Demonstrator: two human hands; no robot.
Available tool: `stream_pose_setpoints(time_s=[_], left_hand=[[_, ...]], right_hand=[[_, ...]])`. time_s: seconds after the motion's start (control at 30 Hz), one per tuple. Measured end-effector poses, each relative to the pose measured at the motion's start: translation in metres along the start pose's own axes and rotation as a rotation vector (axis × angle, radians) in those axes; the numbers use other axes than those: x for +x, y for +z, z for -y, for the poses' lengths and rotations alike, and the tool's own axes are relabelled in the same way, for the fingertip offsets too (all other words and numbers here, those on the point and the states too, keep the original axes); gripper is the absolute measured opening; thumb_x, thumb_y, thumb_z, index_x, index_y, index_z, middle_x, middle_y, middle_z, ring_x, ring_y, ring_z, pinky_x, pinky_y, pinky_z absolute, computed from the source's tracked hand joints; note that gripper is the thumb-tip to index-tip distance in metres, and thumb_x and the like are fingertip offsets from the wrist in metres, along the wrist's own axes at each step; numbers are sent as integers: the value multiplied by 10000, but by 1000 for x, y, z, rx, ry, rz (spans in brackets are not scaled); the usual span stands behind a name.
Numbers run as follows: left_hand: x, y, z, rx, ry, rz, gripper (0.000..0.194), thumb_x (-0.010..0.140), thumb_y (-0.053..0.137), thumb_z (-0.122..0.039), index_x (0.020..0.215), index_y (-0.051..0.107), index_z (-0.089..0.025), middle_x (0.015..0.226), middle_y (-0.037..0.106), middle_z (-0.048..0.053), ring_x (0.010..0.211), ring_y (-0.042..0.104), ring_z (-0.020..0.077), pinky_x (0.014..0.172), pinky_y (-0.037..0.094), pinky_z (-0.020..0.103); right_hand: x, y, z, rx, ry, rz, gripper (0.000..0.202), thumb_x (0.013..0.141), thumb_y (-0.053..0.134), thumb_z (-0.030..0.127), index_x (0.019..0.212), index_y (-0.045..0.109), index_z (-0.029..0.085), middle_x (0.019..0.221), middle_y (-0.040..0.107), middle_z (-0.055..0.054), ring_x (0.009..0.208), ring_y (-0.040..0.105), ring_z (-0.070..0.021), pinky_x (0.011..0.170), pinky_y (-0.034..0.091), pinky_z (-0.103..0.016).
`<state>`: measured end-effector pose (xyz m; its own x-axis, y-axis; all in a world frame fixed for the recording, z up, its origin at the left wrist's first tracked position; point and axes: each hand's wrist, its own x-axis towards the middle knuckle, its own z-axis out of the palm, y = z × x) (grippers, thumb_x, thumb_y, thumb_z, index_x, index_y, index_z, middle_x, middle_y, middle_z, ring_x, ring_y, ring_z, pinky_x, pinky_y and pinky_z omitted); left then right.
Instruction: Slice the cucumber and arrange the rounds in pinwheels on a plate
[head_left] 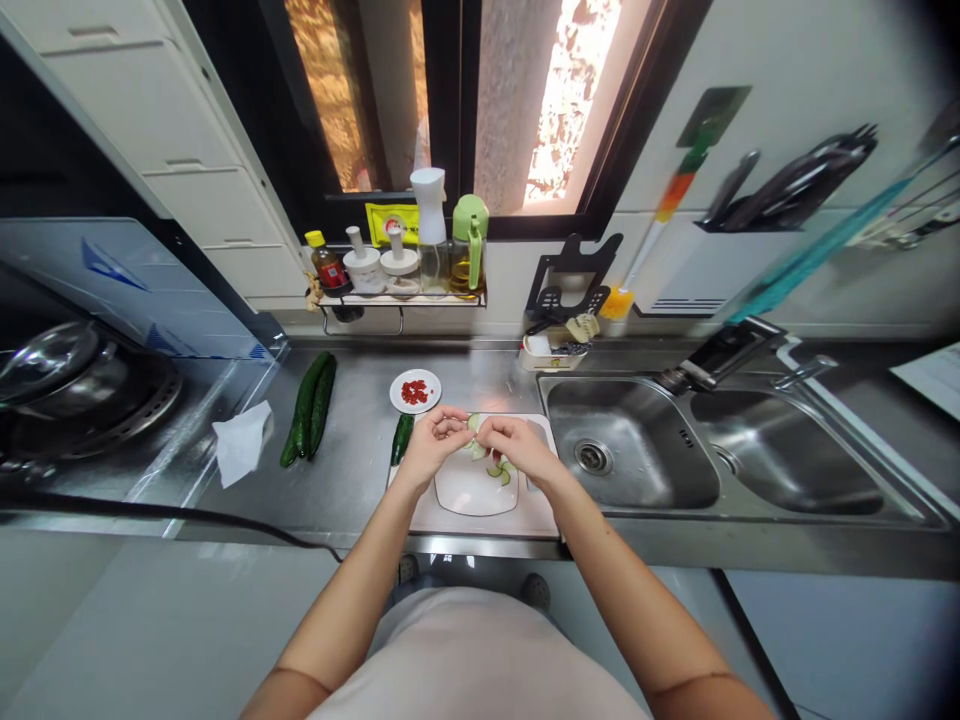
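Over a white squarish plate point(477, 497), my left hand point(439, 440) and my right hand point(519, 446) meet with fingertips pinched together. Between them is a pale green cucumber slice point(473, 424), partly hidden by the fingers. Several more cucumber slices point(501, 472) lie on the plate below my right hand. The plate rests on a white cutting board point(541, 515). To the left of my left hand lies a dark green cucumber piece point(402, 438). A flat grey thing, partly covered by my right hand, lies at the board's right side.
A small white plate of chopped red pieces point(414, 391) sits behind the board. Two whole cucumbers point(309, 408) and a white paper towel point(241, 442) lie leftward, near the stove pot point(56, 365). At right is a double sink point(637, 440). A condiment rack point(405, 299) hangs behind.
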<state>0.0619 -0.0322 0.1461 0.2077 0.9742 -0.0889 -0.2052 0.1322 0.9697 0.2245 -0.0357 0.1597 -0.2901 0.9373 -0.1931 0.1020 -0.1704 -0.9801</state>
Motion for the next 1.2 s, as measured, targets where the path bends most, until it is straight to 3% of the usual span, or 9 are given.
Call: stream_pose_setpoints(time_s=[0.4,0.63,0.87,1.07,1.2], left_hand=[[1,-11,54,49,-93,38,551,614,728,-273,1130,563,-170,671,533,-58,591,487,60,606,355,182],[1,-22,98,165,-116,72,409,617,678,-181,1018,612,-132,631,491,-63,546,436,46,568,323,169],[0,-29,129,224,-186,99,416,597,647,-153,1009,595,-128,589,512,-73,513,445,49,543,319,160],[-2,-32,148,463,-234,89,428,604,600,-109,1030,612,-158,592,528,-74,517,468,62,554,340,165],[-4,-28,150,712,-227,102,420,638,577,-88,1040,625,-197,643,583,-50,592,525,99,615,370,198]], right_hand=[[9,-3,-55,-80,188,51,86,717,539,221,680,589,162,470,550,38,437,497,-67,404,326,-156],[9,1,-101,-151,290,74,50,719,539,165,711,587,154,548,585,42,420,509,-52,379,293,-145],[8,7,-135,-195,314,85,72,729,561,187,664,560,156,485,547,58,375,474,-57,393,344,-159],[6,12,-150,-422,313,76,113,758,514,185,655,554,162,474,529,55,414,485,-74,459,375,-179],[5,13,-154,-543,296,47,117,733,558,180,618,560,157,526,560,23,501,504,-92,517,335,-199]])
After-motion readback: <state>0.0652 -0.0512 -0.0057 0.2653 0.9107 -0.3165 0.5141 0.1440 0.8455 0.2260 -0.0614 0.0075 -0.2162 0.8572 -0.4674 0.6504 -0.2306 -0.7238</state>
